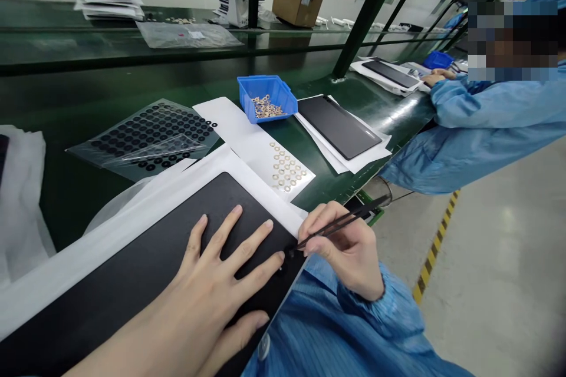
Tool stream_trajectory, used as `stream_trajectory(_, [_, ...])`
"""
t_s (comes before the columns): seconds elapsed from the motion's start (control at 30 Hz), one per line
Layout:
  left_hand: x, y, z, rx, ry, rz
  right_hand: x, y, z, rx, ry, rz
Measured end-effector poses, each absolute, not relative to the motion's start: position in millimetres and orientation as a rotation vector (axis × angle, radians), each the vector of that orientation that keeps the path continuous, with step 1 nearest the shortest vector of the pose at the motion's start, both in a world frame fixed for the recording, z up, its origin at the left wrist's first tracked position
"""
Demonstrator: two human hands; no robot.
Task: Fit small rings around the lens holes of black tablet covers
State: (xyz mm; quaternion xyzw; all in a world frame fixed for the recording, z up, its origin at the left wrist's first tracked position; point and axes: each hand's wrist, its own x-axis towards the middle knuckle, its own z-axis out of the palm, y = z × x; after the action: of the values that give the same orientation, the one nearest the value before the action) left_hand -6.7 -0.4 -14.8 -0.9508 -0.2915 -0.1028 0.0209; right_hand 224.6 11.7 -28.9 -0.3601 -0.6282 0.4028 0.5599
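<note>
A large black flat panel (145,271) lies on white sheeting right in front of me. Across it my left hand (221,277) is spread flat, fingers apart, pressing on the surface. My right hand (342,244) pinches a pair of black tweezers (349,221) near the panel's right corner. Their tips meet a small dark round part (290,251) on the panel; whether they grip it I cannot tell. Beyond the panel lies a white sheet (239,135) bearing several gold-coloured rings (287,171). To its left is a clear sheet with rows of black rings (150,129).
A blue bin (267,94) with small gold-coloured rings stands behind the white sheet. Another dark panel (338,126) rests on white paper to its right. Green shelf posts (369,17) rise from the bench. A co-worker in a blue sleeve (495,103) sits at the right.
</note>
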Motion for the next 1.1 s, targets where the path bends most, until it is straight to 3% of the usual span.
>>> stream_trajectory(0.13, [-5,0,-11,-2.989,-0.938,-0.282,236,42,-13,-0.89,-1.442,0.888])
stream_trajectory(0.5, [-1,-2,5,-3.041,-1.028,-0.208,202,290,13,-1.518,-1.771,0.393])
stream_trajectory(0.83, [-2,-2,-7,-2.958,-1.004,-0.213,177,317,-8,-1.629,-1.924,0.441])
stream_trajectory(1.1, [1,-8,-10,-2.92,-1.052,-0.255,184,314,3,-1.596,-1.956,0.445])
